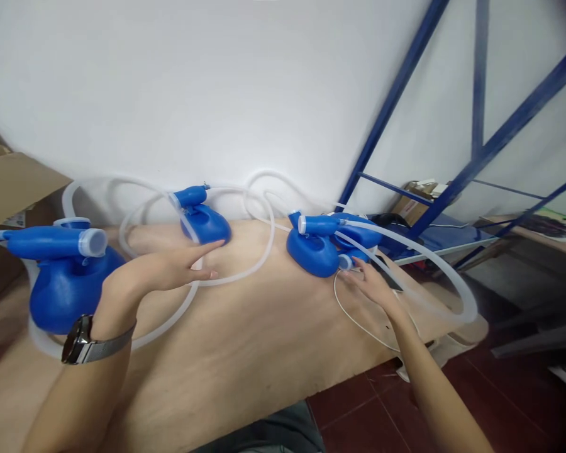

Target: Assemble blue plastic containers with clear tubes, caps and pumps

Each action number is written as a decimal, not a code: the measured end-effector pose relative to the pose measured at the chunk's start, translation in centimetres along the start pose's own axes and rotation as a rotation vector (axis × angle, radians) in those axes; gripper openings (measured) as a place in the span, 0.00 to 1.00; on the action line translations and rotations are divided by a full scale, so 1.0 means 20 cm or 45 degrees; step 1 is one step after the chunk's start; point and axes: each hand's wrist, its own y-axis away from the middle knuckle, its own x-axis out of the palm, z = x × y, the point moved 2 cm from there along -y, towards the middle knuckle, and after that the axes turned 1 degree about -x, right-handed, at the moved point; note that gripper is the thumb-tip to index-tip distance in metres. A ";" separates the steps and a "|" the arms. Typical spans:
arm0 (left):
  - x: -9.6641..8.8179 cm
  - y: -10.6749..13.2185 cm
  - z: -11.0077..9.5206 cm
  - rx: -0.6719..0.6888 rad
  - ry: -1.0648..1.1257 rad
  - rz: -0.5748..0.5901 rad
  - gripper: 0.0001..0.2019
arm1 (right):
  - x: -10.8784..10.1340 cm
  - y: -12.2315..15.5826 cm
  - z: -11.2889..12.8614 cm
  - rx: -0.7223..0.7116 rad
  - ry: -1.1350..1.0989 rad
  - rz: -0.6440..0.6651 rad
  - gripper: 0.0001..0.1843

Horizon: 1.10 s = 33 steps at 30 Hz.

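Three blue plastic vessels with clear tubing lie on a wooden table [264, 340]. The left vessel [66, 277] is nearest me, the middle vessel [202, 220] sits by the wall, and the right vessel [318, 245] has a second blue part behind it. My left hand [170, 267], with a wristwatch [82, 340] on the wrist, stretches flat toward the middle vessel, fingertips close to its base, holding nothing. My right hand [370, 283] reaches the small cap end of the right vessel, fingers touching the clear tube [434, 264] there; whether it grips is unclear.
A white wall backs the table. A cardboard box [9, 182] stands at the left. A blue metal frame [453, 126] rises at the right over a low shelf with boxes. Red floor tiles [372, 415] lie below the table's right edge.
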 end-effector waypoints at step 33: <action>0.70 -0.53 -0.21 0.265 0.133 -0.329 0.39 | 0.62 0.25 0.87 -0.689 0.120 0.389 0.55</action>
